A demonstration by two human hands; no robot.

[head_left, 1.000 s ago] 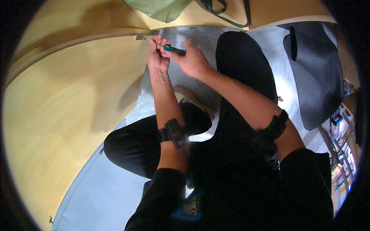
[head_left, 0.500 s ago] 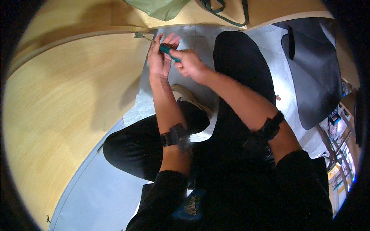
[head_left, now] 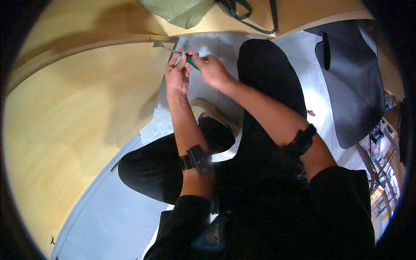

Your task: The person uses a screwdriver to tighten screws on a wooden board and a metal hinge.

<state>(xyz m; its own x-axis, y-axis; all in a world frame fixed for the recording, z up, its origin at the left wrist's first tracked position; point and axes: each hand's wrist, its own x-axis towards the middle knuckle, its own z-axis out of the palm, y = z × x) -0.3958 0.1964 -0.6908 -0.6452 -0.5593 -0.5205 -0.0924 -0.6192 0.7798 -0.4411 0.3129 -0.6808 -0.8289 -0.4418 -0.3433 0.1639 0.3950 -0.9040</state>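
A screwdriver with a green handle [head_left: 191, 62] slants up and left in front of me. My right hand [head_left: 213, 73] is closed around the back of its handle. With thumb and fingers, my left hand [head_left: 177, 79] pinches the tool near where handle and shaft meet. The thin metal shaft reaches toward a small metal bracket [head_left: 156, 44] at the top edge of a pale wooden panel [head_left: 82, 112]. The tip lies at or very near that bracket; whether it sits in a screw is too small to tell.
A wooden board [head_left: 312, 12] runs across the far side, with a light green bag [head_left: 180, 12] and a dark strap [head_left: 274, 19] on it. At the right stands a dark grey curved panel [head_left: 353, 82]. My bent legs and a beige shoe [head_left: 212, 110] are below my hands.
My left hand's fingers have gone from spread beside the screwdriver to closed around its front part. Both hands and the screwdriver have shifted slightly down in the view.
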